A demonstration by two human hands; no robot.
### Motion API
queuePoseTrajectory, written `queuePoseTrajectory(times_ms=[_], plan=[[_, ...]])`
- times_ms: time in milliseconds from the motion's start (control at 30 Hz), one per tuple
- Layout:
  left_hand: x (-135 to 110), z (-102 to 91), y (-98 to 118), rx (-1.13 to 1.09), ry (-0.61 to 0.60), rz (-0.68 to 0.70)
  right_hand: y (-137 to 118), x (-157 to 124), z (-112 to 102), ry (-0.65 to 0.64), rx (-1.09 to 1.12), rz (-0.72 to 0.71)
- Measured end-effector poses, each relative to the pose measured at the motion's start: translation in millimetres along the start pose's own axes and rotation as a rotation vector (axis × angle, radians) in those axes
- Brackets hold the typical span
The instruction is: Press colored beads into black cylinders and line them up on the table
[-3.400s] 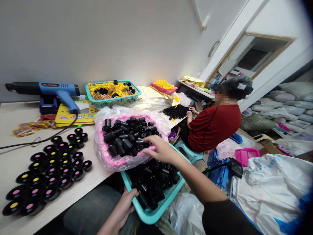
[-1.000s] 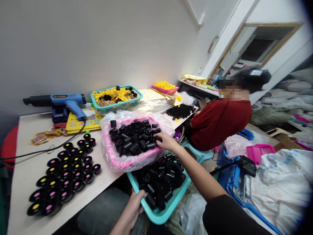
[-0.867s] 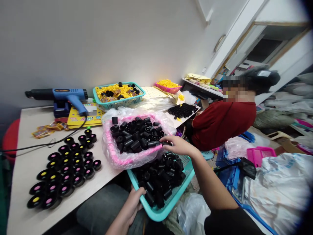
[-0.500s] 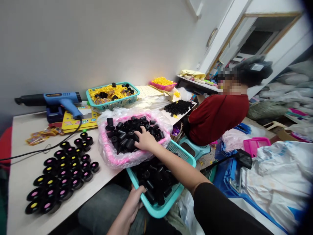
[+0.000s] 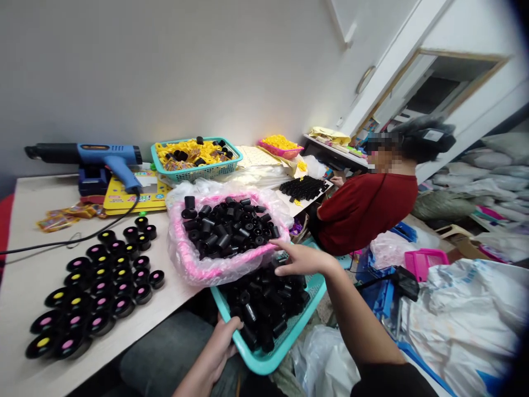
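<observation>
My left hand grips the near rim of a teal basket on my lap, full of several small black cylinders. My right hand hovers over that basket at the edge of a pink basket lined with clear plastic, its fingers stretched out flat. The pink basket holds several more black cylinders and stands on the table. Nothing shows in my right hand.
Rows of black caps with pink or yellow centres lie at the left. A blue heat gun and a teal basket of yellow parts stand behind. A person in a red shirt sits at the right, with white bags on the floor.
My right hand has come back out of the pink basket's cylinders and now hangs over the teal basket. My left hand keeps its hold on the rim.
</observation>
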State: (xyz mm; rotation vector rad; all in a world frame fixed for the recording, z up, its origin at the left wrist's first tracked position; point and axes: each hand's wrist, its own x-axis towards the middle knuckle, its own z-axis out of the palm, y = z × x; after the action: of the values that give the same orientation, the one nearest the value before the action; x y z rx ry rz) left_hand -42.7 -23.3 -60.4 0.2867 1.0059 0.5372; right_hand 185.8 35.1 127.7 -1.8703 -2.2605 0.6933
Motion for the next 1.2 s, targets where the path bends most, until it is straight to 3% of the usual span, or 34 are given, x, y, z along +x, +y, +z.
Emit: queuePoseTrajectory(times_ms=[100,167,200,267,367,433,567,800,933,1000,1067,1133,1200], plan=[[-3,0.6,-2,0.032,-0.013,0.043,-25,16,17,0.203,-0.047,0.074],[-5,1.5,-2,0.054,-0.009,0.069,-49,49,34,0.258,-0.013,-0.104],[-7,2.0,-2,0.063,-0.004,0.079,-61,67,42,0.222,-0.034,-0.22],[-9,3.0,-1,0.072,0.01,0.093,-83,103,58,0.101,-0.136,-0.306],[-12,3.9,1,0.07,0.024,0.103,-105,143,74,-0.059,-0.325,-0.208],[-13,4.1,2,0.064,0.027,0.107,-108,156,77,-0.065,-0.421,-0.173],[-14,3.9,3,0.062,0.03,0.108,-88,164,71,0.061,-0.436,-0.299],[-14,4.3,-1,0.076,0.008,0.124,-41,153,42,0.234,0.051,-0.386],[-13,4.9,-2,0.075,0.014,0.128,-27,115,13,0.309,0.195,-0.335],[-13,4.9,-1,0.067,0.008,0.129,-20,82,2,0.267,0.294,-0.314],[-12,4.7,0,0.054,-0.001,0.13,-14,44,-1,0.146,0.304,-0.308],[-11,4.1,0,0.041,-0.01,0.125,-10,12,4,0.0,0.216,-0.287],[-11,3.3,0,0.032,-0.017,0.116,-10,-5,13,-0.025,0.094,-0.267]])
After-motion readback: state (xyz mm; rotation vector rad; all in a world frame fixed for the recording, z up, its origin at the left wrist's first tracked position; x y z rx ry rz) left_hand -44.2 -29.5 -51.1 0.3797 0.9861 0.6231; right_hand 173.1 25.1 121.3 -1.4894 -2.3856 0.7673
